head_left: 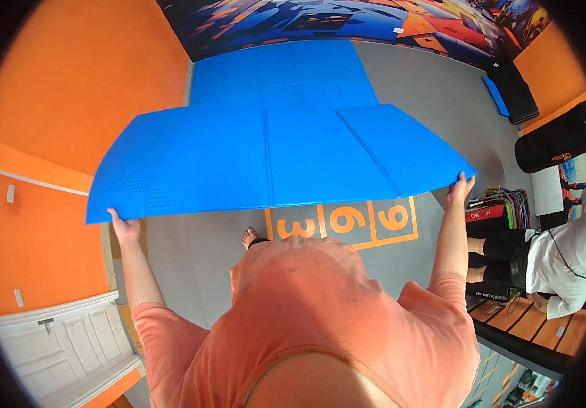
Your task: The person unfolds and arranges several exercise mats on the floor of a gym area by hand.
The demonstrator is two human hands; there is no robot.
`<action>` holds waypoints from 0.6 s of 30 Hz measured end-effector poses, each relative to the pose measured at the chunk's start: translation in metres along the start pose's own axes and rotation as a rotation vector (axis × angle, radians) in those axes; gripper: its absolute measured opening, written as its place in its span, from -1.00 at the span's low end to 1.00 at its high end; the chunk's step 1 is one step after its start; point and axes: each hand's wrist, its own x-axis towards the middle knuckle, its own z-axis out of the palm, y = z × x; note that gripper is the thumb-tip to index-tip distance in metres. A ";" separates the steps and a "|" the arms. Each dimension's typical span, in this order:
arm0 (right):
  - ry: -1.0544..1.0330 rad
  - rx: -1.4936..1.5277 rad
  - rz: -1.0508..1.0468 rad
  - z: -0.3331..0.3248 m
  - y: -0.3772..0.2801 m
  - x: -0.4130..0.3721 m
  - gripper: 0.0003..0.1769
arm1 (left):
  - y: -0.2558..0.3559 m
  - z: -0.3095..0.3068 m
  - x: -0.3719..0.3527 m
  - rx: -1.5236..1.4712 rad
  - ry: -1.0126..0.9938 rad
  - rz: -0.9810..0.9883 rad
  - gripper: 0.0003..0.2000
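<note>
A wide blue folding exercise mat (pixel 238 156) stretches between my two hands, unfolded, with crease lines across it and a dotted texture on its left part. My left hand (pixel 125 226) grips its near left corner, thumb on top. At the near right corner, my right hand (pixel 461 188) is closed on the edge, fingers partly hidden by the mat. Beyond it a second stretch of blue matting (pixel 279 71) lies on the grey floor, partly covered by the mat I hold in this view.
Orange numbered squares (pixel 344 224) mark the grey floor (pixel 191 272). On the right, a person in a white shirt (pixel 558 251) is beside a rack of resistance bands (pixel 507 204). A black punching bag (pixel 557 137) lies past them. A white door (pixel 68 347) is at left.
</note>
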 end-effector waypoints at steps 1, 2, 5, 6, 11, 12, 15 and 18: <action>0.047 0.009 0.038 -0.009 0.032 0.003 -0.61 | -0.012 -0.013 0.006 0.005 0.061 -0.044 -0.32; 0.092 0.021 0.073 -0.022 0.071 0.010 -0.69 | -0.028 -0.030 0.012 0.008 0.122 -0.087 -0.33; -0.047 -0.263 0.568 -0.086 0.167 0.009 -0.87 | -0.084 -0.122 0.056 0.159 0.227 -0.260 -0.34; 0.084 -0.419 0.779 -0.111 0.219 0.014 -0.91 | -0.095 -0.137 0.051 0.141 0.200 -0.321 -0.31; -0.045 -0.660 0.909 -0.112 0.242 -0.115 -0.59 | -0.127 -0.194 0.007 0.256 0.629 -0.514 -0.25; -0.080 -0.708 0.952 -0.114 0.245 -0.129 -0.50 | -0.126 -0.203 -0.004 0.249 0.676 -0.478 -0.20; -0.157 -0.719 1.019 -0.118 0.243 -0.154 -0.41 | -0.120 -0.228 -0.017 0.214 0.732 -0.408 -0.13; -0.192 -0.747 1.042 -0.111 0.229 -0.165 -0.39 | -0.114 -0.228 -0.022 0.189 0.716 -0.376 -0.10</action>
